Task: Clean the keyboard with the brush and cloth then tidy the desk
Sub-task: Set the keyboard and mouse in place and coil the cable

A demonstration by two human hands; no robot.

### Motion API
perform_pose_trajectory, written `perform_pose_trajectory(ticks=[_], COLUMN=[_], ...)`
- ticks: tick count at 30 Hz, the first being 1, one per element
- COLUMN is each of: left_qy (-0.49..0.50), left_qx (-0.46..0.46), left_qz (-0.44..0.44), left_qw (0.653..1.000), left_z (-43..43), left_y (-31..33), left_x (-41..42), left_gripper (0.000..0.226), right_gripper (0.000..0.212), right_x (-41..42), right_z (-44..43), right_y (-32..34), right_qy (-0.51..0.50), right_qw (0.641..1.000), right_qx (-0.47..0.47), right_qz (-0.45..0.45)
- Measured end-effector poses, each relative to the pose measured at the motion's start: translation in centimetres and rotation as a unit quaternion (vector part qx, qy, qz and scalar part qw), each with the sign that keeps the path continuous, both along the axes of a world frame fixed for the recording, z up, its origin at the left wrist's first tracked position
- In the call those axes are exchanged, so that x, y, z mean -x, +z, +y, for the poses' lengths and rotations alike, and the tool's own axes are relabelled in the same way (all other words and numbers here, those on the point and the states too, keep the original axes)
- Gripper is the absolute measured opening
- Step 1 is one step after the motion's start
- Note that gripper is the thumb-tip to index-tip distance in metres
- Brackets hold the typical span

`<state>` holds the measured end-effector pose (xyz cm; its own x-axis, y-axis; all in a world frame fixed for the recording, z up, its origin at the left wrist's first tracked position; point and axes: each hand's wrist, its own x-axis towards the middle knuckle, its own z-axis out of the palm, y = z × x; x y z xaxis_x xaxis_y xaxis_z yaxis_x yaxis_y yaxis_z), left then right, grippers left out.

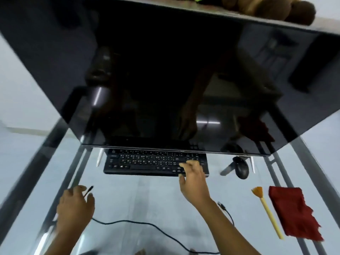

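Note:
A black keyboard [147,161] lies on the glass desk [143,197], partly under the lower edge of a big dark monitor [165,74]. My right hand [193,181] rests on the keyboard's right end, fingers spread over the keys and thumb at its front edge. To the left, my left hand [75,205] is closed around the plug end of a thin black cable [139,224]. A brush [266,210] with a yellow handle and orange bristles lies at the right. Beside it sits a folded red cloth [292,212].
A black mouse [242,169] sits right of the keyboard. The cable trails across the desk's near part, and its other plug [221,206] lies by my right forearm. Brown stuffed toys [272,8] sit behind the monitor top. Metal frame bars [60,179] show beneath the glass.

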<state>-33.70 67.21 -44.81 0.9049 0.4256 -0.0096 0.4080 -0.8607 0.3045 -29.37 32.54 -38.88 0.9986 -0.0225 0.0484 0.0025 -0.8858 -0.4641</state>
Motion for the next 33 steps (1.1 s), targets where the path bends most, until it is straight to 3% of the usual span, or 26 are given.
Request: perform_pose_trajectory(ticks=[6,8,11,14,16,18,20,24,28,30,31,33], left_qy=[-0.028,-0.033,-0.039,-0.08,-0.119,-0.181,-0.261,-0.36,-0.386,-0.38,-0.367,-0.327], left_qx=[0.07,0.1,0.223,0.303,0.319,0.31,0.296,0.419,0.409,0.522,0.604,0.769], left_qz=[0.05,0.032,-0.026,-0.086,-0.116,-0.139,-0.153,-0.126,-0.117,-0.044,-0.005,0.046], left_qw=[0.996,0.994,0.974,0.946,0.933,0.923,0.906,0.824,0.818,0.762,0.707,0.548], left_z=[0.1,-0.5,-3.2,-6.5,-8.2,-9.4,-10.4,-13.5,-15.0,-15.0,-15.0,-15.1], left_y=[2.9,4.6,10.5,17.3,21.1,23.4,25.0,29.3,32.9,34.5,35.3,37.0], left_x=[0.0,-1.2,-3.3,-5.1,-5.8,-6.1,-5.9,-4.4,-3.7,-3.2,-2.9,-2.1], left_gripper=[0.017,0.02,0.007,0.009,0.009,0.011,0.009,0.031,0.047,0.049,0.046,0.034], right_gripper=[0.039,0.038,0.039,0.042,0.027,0.013,0.017,0.025,0.016,0.018,0.019,0.023], right_x=[-1.1,-1.2,-1.2,-0.6,0.3,1.3,2.1,2.3,2.5,2.7,2.8,3.1], right_z=[6.7,8.2,10.5,12.3,12.6,12.0,10.7,6.6,2.2,0.1,-0.8,-1.9], right_y=[3.5,4.8,7.6,11.3,13.6,15.7,18.1,24.4,29.1,30.5,30.9,31.0], right_qy=[0.084,0.108,0.123,0.135,0.155,0.179,0.182,0.202,0.191,0.19,0.192,0.196], right_qw=[0.996,0.994,0.983,0.924,0.886,0.899,0.93,0.955,0.956,0.943,0.936,0.924], right_qx=[-0.005,-0.022,-0.116,-0.284,-0.348,-0.326,-0.278,-0.215,-0.221,-0.272,-0.292,-0.326], right_qz=[0.01,0.018,0.066,0.217,0.264,0.23,0.155,-0.005,-0.038,-0.036,-0.039,-0.05])
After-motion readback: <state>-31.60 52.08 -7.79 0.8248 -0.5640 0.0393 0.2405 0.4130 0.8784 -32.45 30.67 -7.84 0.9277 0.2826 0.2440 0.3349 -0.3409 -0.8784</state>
